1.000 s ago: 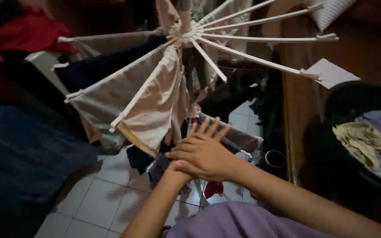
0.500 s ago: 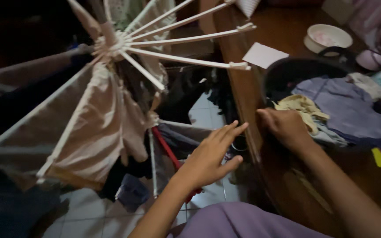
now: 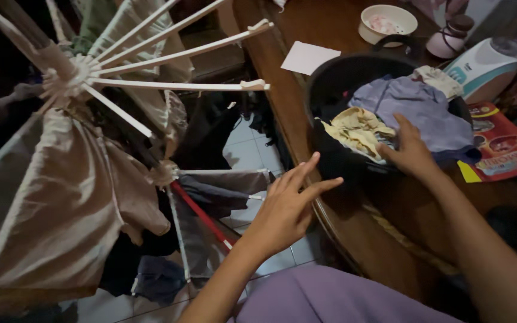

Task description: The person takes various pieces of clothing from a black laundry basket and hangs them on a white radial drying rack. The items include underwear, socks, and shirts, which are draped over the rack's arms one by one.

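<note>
My right hand (image 3: pixel 411 151) rests on the laundry in a black basket (image 3: pixel 336 75) on a wooden table (image 3: pixel 354 230), fingers spread over a lavender garment (image 3: pixel 417 107) beside a crumpled yellow cloth (image 3: pixel 357 128). It grips nothing that I can see. My left hand (image 3: pixel 285 206) hovers open in the air between the table edge and a white umbrella-style drying rack (image 3: pixel 151 81), holding nothing. Beige cloth (image 3: pixel 61 197) hangs over the rack's arms at the left.
On the table behind the basket lie a white paper (image 3: pixel 309 57), a white bowl (image 3: pixel 387 23), a pink jar (image 3: pixel 447 36), a white-and-teal box (image 3: pixel 486 66) and a red printed sheet (image 3: pixel 504 149). Dark clothes hang on the rack's lower tier over a tiled floor (image 3: pixel 249 149).
My right hand has moved from the rack to the basket and now lies on the laundry. My left hand stays open near the rack. The view has swung right toward the table.
</note>
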